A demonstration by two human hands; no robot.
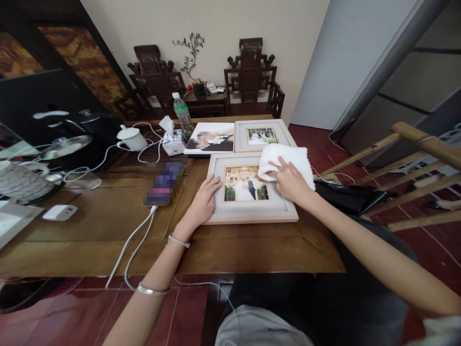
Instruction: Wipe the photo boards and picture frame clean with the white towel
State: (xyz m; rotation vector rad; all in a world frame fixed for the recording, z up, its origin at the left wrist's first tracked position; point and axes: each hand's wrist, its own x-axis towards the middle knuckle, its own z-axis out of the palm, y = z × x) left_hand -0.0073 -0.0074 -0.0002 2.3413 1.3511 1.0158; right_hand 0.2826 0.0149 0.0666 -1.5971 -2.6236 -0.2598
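Note:
A light wooden picture frame (252, 216) with a photo of a couple in its middle lies flat near the front of the table. My left hand (206, 199) grips the left side of this frame, its fingers on the rim. A folded white cloth (295, 161), fluffy like a towel, covers the frame's upper right corner. My right hand (288, 180) is closed on the cloth and presses it against the frame. Just behind lie a second, similar frame (262, 136) and a photo album (212, 137) with a picture on its cover.
To the left on the wooden table (108, 240) are a phone (163, 185) on a white cable, a tissue box (174, 142), a green-labelled bottle (183, 115), a lidded white cup (132, 138) and a charger (60, 212). A bamboo rack (414, 163) stands at the right.

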